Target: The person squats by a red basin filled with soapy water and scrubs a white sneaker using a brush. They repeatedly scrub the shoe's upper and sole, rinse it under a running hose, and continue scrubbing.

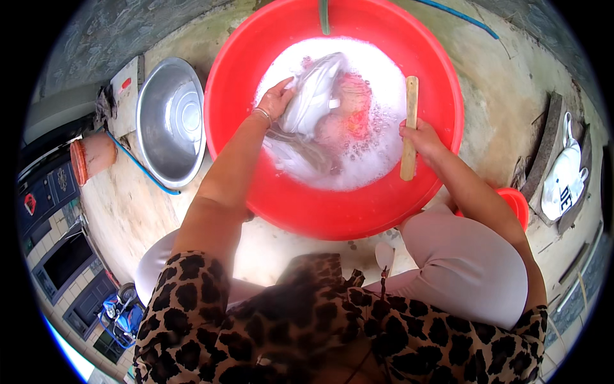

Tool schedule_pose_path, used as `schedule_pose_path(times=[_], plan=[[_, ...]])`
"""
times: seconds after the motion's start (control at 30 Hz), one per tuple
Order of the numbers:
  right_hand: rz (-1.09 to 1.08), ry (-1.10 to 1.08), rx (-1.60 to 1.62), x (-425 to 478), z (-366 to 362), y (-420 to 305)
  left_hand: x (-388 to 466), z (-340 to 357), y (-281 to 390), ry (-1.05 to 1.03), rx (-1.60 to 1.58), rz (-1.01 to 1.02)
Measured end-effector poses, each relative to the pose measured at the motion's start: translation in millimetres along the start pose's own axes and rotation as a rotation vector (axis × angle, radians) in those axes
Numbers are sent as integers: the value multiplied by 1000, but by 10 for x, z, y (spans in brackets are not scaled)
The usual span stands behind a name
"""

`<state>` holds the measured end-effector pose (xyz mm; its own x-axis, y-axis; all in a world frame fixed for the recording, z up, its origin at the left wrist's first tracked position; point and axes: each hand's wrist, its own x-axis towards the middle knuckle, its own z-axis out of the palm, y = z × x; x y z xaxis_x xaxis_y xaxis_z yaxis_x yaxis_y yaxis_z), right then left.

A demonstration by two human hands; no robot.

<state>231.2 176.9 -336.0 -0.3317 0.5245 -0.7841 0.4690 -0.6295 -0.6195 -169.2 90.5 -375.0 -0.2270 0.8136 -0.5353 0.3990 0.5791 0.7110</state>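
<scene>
A large red plastic tub (307, 211) before me holds sudsy water (379, 139). In it lie two light-coloured shoes: one shoe (312, 98) points upward beside my left hand, and a second shoe (302, 156) sits lower, partly under foam. My left hand (277, 100) touches the side of the upper shoe, its fingers apart; whether it grips the shoe cannot be told. At the tub's right side, my right hand (421, 136) grips a flat wooden-backed brush (411, 103) around its middle, held upright in view above the foam. Something reddish (357, 115) shows in the water between the hands.
A metal basin (168, 125) stands left of the tub, near an orange bucket (96, 156) and a blue hose (144, 168). A green hose (324, 17) hangs over the tub's far rim. Right are a small red container (515, 204) and a white bag (563, 182) on curved slabs.
</scene>
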Motion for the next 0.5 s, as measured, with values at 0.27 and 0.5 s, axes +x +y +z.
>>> schedule_pose_path(times=[0.27, 0.5], plan=[[1, 51, -79, -4, 39, 17, -331, 746, 505, 122, 230, 77], [26, 17, -117, 21, 44, 17, -310, 1031, 511, 48, 605, 25]])
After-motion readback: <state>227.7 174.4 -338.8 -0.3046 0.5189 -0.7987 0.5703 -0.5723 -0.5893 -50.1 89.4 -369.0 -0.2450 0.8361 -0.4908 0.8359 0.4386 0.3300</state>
